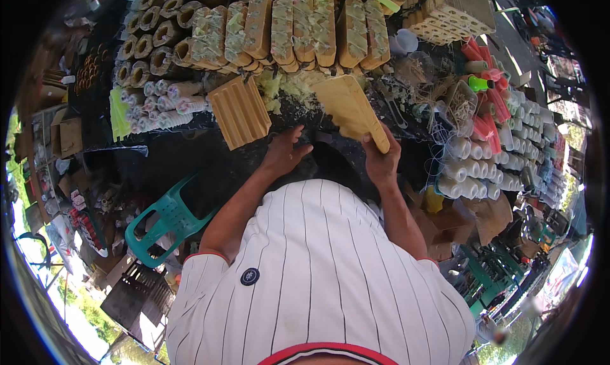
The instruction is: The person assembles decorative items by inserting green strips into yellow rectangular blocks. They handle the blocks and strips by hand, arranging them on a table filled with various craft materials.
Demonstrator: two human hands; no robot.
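Note:
My right hand (383,158) grips the lower end of a flat wooden piece (348,106), its thumb on the face. That piece is tilted over the table's near edge, and one side looks wavy or notched. My left hand (283,151) is empty, fingers apart, just below the table edge. Close to it lies a wooden block with parallel grooves (240,113), partly over the edge. Pale shavings and crumbs (292,88) are scattered between the two wooden pieces. Behind them stands a row of upright wooden blocks (292,31) with pale strips across their faces.
Hollow hexagonal tubes (149,41) are stacked at the far left, above wrapped rolls (168,103). Right of the work spot are metal tools (395,108), a bright green bottle (480,83) and rows of white spools (473,168). A green plastic chair (168,222) stands at my left.

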